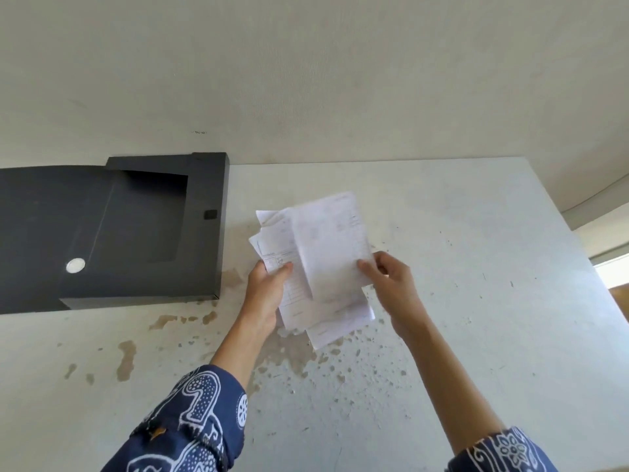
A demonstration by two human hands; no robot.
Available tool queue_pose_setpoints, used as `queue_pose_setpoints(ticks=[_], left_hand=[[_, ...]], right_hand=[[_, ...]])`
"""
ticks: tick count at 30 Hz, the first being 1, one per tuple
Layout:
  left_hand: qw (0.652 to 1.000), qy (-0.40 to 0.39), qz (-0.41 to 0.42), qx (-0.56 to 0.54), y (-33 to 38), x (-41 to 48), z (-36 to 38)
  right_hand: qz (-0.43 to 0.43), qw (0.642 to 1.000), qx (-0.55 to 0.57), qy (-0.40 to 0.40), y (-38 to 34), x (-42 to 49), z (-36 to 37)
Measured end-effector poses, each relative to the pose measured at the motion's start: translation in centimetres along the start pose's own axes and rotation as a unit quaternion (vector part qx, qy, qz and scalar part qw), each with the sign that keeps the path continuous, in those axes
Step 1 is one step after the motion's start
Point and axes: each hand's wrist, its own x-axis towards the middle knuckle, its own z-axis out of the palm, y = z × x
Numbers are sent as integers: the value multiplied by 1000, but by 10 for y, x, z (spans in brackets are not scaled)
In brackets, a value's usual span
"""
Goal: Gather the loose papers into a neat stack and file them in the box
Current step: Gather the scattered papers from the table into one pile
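Several white printed papers (316,264) are held fanned and uneven above the middle of the table. My left hand (263,294) grips their left lower edge, thumb on top. My right hand (391,284) pinches the right edge of the topmost sheet (332,240), which stands higher than the others. A black file box (204,233) lies open at the table's left, its lid flap (44,233) spread out to the left. The box interior looks dark and I see no paper in it.
The white table (476,267) is stained with brown patches near its middle and front left. A round silver disc (75,266) sits on the box's inner flap. A plain wall rises behind; the table's right edge falls off at the far right.
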Motion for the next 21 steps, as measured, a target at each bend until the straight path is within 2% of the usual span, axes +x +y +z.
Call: queue_pose_setpoints(ticks=[3, 6, 11, 16, 21], left_hand=[[999, -37, 22, -10, 3, -12, 7], [999, -43, 18, -18, 6, -19, 10], [996, -46, 64, 36, 12, -25, 12], [994, -91, 47, 37, 16, -30, 3], [990, -130, 43, 44, 17, -32, 5]], right_hand=[[4, 997, -76, -18, 5, -4, 11], [-22, 992, -123, -36, 4, -9, 15], [-37, 982, -171, -63, 3, -11, 14], [-2, 999, 25, -25, -14, -5, -4], [18, 992, 102, -79, -23, -3, -8]])
